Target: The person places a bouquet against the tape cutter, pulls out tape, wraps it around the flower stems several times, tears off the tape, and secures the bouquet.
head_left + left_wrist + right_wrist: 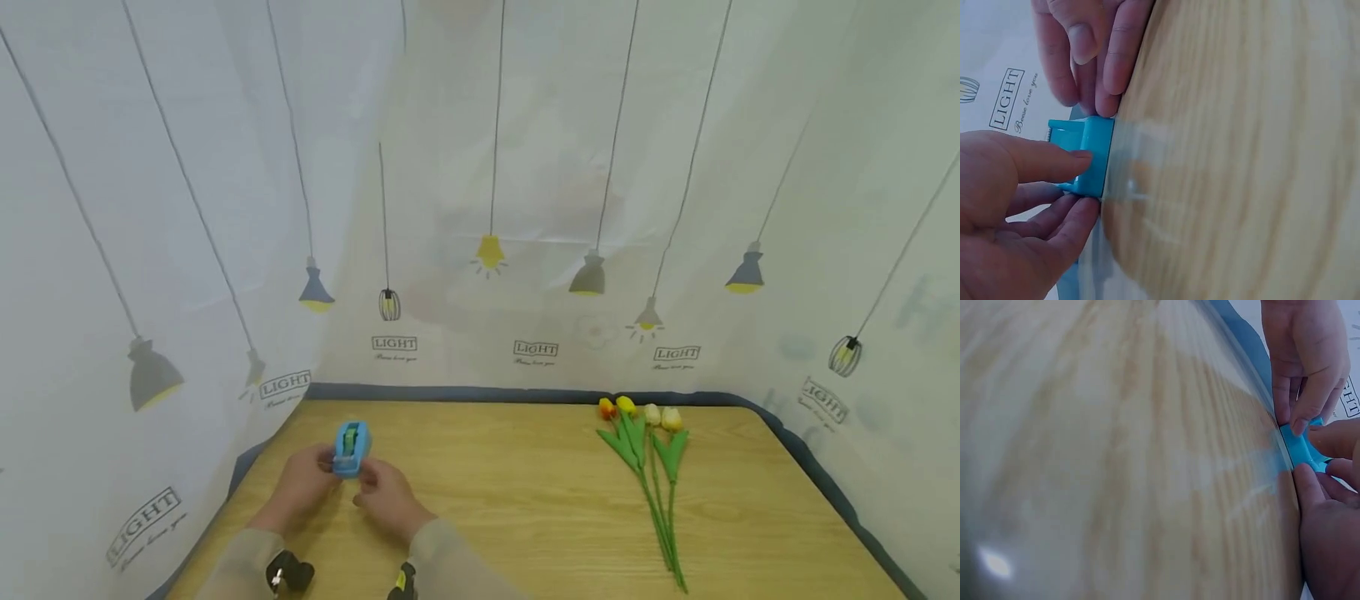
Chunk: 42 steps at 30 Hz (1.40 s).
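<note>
Under my cameras: one tape dispenser (350,448), on the surface (510,492), left; left hand (306,483), fingers holding it; right hand (392,498), fingers relaxed, touching its side; four tulips (636,442), right.

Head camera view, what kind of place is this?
Probably an indoor tabletop workspace, perhaps a makeshift filming corner: lamp-printed sheeting hangs behind and on both sides of a wood-grain table, with tulip-like flowers and a blue tape dispenser there.
</note>
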Each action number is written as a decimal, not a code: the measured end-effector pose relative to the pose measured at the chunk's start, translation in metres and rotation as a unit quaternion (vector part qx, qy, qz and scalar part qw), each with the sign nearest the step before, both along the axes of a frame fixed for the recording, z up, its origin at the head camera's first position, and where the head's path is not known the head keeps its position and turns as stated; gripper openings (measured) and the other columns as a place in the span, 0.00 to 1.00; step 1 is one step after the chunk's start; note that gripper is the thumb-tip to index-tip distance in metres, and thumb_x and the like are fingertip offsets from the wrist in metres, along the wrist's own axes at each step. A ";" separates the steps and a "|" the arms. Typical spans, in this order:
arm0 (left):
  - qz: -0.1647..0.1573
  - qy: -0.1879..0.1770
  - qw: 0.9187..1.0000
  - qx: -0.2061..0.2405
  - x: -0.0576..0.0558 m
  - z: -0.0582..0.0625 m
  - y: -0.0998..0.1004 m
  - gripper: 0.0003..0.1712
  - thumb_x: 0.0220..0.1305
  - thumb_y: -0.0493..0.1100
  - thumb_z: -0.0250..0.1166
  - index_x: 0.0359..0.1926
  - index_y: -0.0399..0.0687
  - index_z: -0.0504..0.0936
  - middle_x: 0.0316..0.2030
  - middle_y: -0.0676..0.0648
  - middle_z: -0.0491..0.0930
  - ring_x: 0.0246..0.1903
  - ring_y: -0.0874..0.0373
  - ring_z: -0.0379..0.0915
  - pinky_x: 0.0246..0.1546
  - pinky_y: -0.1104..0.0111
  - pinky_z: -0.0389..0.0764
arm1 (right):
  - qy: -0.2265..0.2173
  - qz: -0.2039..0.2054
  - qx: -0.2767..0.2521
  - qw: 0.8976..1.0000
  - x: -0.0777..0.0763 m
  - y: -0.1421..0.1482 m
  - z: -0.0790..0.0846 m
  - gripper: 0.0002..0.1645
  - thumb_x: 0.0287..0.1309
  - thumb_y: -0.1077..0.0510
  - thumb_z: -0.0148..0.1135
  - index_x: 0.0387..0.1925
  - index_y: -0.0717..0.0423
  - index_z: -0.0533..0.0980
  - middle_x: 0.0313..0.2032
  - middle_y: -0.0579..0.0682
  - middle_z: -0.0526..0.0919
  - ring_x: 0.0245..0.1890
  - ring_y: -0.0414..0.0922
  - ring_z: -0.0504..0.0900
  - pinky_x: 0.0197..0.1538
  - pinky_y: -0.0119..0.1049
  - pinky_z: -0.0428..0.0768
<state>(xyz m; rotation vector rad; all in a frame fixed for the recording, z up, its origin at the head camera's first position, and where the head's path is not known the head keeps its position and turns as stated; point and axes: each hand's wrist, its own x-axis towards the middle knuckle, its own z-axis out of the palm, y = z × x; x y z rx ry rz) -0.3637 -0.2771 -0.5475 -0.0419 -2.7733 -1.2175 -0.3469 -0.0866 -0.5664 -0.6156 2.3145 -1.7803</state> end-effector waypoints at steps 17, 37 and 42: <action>0.042 -0.009 0.999 0.012 -0.006 -0.007 -0.001 0.28 0.51 0.32 0.78 0.56 0.31 0.85 0.48 0.36 0.90 0.50 0.42 0.86 0.57 0.46 0.85 | 0.050 -0.034 0.014 0.998 0.001 0.001 -0.009 0.25 0.70 0.66 0.61 0.66 0.55 0.79 0.58 0.53 0.87 0.59 0.44 0.85 0.66 0.40 0.83; 0.040 -0.017 0.997 0.058 -0.007 -0.005 0.006 0.36 0.48 0.29 0.78 0.62 0.27 0.81 0.45 0.35 0.89 0.46 0.45 0.87 0.49 0.54 0.89 | 0.031 -0.048 -0.025 0.998 -0.008 0.009 -0.010 0.23 0.71 0.65 0.61 0.65 0.56 0.80 0.63 0.52 0.86 0.67 0.51 0.82 0.72 0.49 0.79; 0.026 -0.019 0.997 0.068 -0.002 -0.003 0.003 0.34 0.49 0.27 0.76 0.60 0.27 0.82 0.46 0.36 0.89 0.46 0.46 0.87 0.51 0.54 0.89 | 0.012 -0.083 -0.042 0.996 -0.008 0.006 -0.012 0.18 0.70 0.64 0.65 0.59 0.55 0.84 0.55 0.48 0.89 0.58 0.44 0.86 0.66 0.44 0.83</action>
